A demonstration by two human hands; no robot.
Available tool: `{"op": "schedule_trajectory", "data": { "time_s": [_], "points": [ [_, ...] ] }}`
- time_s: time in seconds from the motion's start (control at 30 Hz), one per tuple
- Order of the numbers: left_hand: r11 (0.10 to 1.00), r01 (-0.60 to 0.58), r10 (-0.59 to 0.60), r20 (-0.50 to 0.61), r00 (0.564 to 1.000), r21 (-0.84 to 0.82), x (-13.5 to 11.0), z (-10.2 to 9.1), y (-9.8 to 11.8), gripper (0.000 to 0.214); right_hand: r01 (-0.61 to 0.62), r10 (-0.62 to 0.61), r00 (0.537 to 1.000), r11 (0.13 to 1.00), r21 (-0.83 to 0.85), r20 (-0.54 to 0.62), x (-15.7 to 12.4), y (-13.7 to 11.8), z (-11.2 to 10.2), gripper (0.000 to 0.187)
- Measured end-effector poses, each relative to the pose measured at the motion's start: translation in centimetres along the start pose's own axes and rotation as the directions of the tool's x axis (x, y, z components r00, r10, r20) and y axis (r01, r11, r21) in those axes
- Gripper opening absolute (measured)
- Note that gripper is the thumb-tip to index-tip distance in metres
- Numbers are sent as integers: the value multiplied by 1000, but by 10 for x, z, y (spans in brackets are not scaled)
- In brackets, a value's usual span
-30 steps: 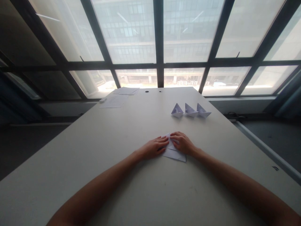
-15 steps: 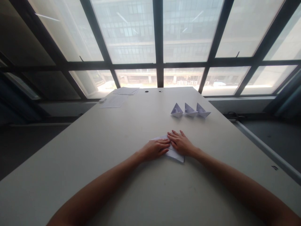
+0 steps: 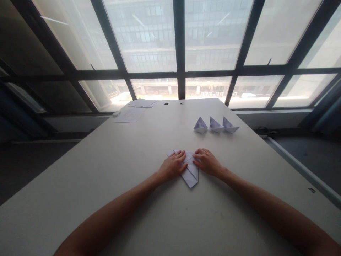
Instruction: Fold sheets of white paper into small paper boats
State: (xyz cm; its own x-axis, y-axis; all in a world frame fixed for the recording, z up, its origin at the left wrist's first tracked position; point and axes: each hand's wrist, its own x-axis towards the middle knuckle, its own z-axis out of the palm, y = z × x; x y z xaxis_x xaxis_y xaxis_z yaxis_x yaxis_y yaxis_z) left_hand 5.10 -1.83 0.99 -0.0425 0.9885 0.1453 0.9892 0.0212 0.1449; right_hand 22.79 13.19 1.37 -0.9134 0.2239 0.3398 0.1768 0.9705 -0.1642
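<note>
Paper, white and folded into several layers, lies flat just below the centre of the frame on a white table, its lower end coming to a blunt point. The left hand rests palm down over its left part, fingers slightly spread and reaching across the upper layers, thumb out toward the middle. The right hand touches the right edge, its fingers bent and close together; whether they pinch the edge or only press on it, I cannot tell. Three origami paper boats stand in a row right of centre, beyond the right hand. Loose paper sheets lie at the table's far left corner, in the upper left of the frame. Dark-framed windows fill the top.
</note>
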Motion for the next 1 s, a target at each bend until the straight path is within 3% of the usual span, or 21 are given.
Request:
{"op": "schedule_trajectory", "data": {
  "time_s": [0.27,0.53,0.8,1.0],
  "points": [
    [985,156,-161,69,985,76,0,3,-1,89,8,-8,1000,1000,14,-5,-1,-1,-2,21],
    [990,122,-127,63,990,76,2,8,-9,86,3,-3,1000,1000,19,-5,-1,-2,-3,22],
    [995,-101,101,-25,995,-8,1,5,-9,54,11,-7,999,993,116,-37,-3,2,4,22],
    [935,-320,312,-77,947,-154,3,-2,-1,35,39,-30,998,983,179,-51,-2,4,8,21]
  ]
}}
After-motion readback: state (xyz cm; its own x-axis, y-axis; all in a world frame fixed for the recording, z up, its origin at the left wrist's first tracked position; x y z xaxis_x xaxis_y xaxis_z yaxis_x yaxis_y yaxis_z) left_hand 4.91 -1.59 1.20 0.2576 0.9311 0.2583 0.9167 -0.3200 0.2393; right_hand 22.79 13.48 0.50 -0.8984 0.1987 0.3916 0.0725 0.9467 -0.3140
